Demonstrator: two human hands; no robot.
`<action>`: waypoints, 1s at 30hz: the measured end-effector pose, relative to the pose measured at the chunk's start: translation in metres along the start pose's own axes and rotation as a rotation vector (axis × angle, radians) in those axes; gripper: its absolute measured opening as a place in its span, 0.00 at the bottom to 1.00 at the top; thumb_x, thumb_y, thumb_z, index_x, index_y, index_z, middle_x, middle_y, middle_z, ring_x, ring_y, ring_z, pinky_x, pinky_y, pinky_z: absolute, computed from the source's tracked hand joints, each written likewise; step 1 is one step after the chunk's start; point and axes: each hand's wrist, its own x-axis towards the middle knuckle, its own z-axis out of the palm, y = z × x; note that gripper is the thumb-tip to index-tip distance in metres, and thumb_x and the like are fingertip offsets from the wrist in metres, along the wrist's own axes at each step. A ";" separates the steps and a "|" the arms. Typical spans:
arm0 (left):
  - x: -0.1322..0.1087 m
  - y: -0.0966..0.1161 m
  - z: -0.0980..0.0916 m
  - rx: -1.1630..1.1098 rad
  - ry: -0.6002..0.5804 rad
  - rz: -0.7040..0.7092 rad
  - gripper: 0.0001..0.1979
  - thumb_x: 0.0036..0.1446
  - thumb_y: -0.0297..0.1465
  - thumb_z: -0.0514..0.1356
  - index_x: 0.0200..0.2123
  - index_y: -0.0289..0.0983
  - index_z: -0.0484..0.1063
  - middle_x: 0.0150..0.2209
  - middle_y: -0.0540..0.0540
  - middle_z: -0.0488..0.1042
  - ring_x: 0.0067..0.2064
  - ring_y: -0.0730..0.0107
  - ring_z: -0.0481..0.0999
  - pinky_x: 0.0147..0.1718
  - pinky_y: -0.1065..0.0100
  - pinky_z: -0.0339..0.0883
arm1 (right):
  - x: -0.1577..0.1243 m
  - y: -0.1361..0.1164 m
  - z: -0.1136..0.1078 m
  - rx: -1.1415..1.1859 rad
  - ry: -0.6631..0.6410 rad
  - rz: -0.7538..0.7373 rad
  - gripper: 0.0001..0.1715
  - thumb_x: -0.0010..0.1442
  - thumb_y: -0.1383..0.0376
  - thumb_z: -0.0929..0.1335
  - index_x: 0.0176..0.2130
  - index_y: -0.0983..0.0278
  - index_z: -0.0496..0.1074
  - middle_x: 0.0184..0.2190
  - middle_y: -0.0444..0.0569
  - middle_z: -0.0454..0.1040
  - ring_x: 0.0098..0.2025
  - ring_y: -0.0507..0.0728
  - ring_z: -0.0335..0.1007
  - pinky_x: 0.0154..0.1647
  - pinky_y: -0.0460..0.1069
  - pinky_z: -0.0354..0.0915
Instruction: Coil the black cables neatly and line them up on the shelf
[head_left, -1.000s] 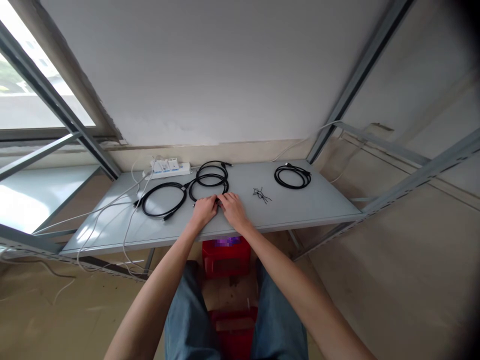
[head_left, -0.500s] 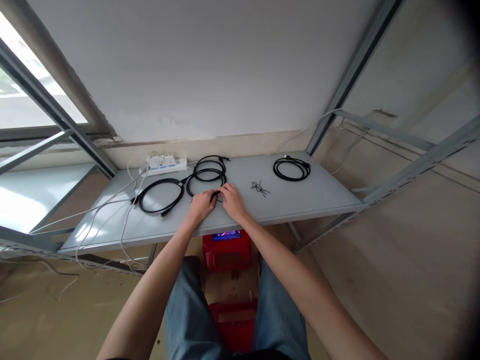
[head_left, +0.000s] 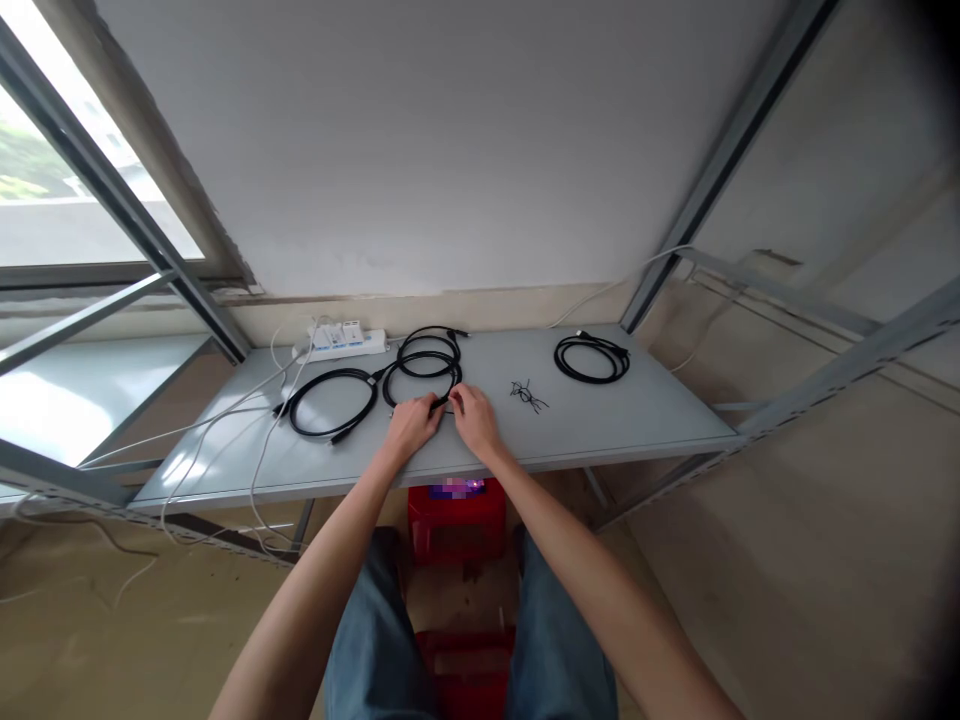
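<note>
Left hand [head_left: 411, 425] and right hand [head_left: 474, 422] half-closed, apparently pinching one black cable coil [head_left: 458, 376] on the grey steel shelf [head_left: 637, 430]; three more black coils [head_left: 592, 358], one power strip [head_left: 346, 344], one small wire tangle [head_left: 529, 396] nearby.

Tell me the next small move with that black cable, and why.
Probably lift the plug end of the black cable slightly with the right hand, while the left hand steadies the loops. That end sits right between the hands, at the near side of loops lying flat on the shelf, so it looks easiest to take.
</note>
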 end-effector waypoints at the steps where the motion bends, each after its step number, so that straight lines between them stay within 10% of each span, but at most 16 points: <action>1: -0.001 0.001 0.000 -0.004 0.000 0.002 0.17 0.72 0.42 0.52 0.50 0.40 0.75 0.41 0.40 0.84 0.45 0.54 0.84 0.41 0.64 0.68 | 0.000 0.001 0.000 0.007 0.006 0.037 0.12 0.71 0.70 0.61 0.41 0.61 0.73 0.39 0.51 0.77 0.43 0.60 0.72 0.46 0.52 0.66; 30: -0.001 0.001 -0.004 -0.018 -0.044 0.051 0.16 0.73 0.37 0.54 0.60 0.42 0.70 0.46 0.41 0.84 0.48 0.55 0.84 0.42 0.65 0.68 | 0.003 0.021 0.012 0.090 0.061 0.178 0.11 0.64 0.74 0.62 0.36 0.60 0.70 0.35 0.50 0.76 0.43 0.62 0.70 0.43 0.51 0.62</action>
